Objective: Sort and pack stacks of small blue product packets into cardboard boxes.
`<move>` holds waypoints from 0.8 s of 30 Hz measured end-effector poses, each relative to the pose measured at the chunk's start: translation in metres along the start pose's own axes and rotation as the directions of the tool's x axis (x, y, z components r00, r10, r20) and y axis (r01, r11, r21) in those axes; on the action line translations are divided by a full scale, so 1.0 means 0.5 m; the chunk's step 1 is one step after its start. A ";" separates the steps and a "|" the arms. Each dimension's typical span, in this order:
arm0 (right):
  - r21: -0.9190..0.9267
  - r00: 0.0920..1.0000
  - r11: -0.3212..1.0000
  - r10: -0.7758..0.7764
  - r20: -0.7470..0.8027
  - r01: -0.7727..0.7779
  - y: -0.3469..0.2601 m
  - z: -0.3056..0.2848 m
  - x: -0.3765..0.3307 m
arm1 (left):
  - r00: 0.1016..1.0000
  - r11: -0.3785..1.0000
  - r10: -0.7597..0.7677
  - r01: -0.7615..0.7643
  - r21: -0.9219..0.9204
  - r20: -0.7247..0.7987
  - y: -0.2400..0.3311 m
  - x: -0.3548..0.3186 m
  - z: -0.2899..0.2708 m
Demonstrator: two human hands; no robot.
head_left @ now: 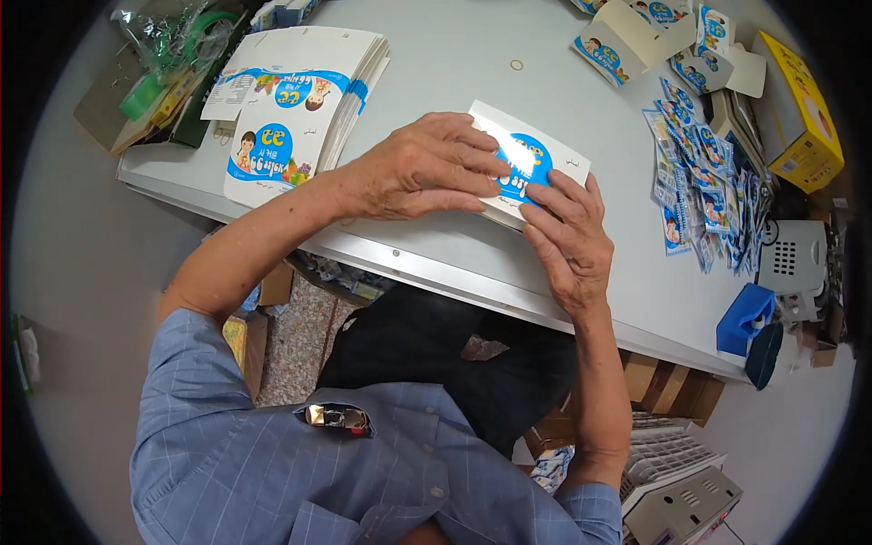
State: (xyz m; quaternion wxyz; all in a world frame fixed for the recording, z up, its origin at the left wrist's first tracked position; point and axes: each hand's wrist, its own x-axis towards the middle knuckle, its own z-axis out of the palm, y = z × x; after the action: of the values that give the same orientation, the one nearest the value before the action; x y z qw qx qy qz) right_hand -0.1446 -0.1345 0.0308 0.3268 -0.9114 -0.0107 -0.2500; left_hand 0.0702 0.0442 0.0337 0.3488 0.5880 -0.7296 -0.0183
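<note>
A small white and blue printed carton [547, 153] lies at a slant on the table before me, near its front edge. My left hand [427, 168] grips its left side, fingers over the top face and thumb along the near edge. At the near right corner my right hand [577, 238] holds it too, fingertips on the top face and thumb at the side. The fingers cover part of the print, and the carton's underside is hidden. Left of my left hand lies a thick stack of flat, unfolded cartons [300, 109] with the same print.
Heaped on the right are many small blue and white sachets [704, 173]. Open cartons [627, 41] and a yellow box [799, 113] stand behind them. A blue holder [747, 318] sits at the right edge. Green tape rolls [141, 95] lie far left, and a rubber band [517, 65] lies farther back.
</note>
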 end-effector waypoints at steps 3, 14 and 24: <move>-0.072 0.997 0.995 -0.075 -0.035 0.072 -0.004 0.014 -0.006 | 0.999 0.997 0.045 -0.045 0.057 -0.013 0.007 -0.002 -0.002; -0.128 0.902 0.992 -0.048 -0.428 -0.008 -0.027 -0.040 -0.067 | 0.977 0.969 -0.090 0.131 0.211 -0.195 0.049 -0.007 0.061; 0.507 -0.035 0.590 0.630 -0.776 -0.628 0.131 -0.593 -0.491 | 0.965 0.979 -0.127 0.160 0.128 -0.232 0.071 0.023 0.103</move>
State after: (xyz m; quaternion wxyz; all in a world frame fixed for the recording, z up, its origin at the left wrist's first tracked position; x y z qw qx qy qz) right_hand -0.4802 -0.3288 0.0748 0.3470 -0.4979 0.5877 -0.5351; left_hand 0.0122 0.0252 0.0157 0.3819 0.6615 -0.6409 0.0758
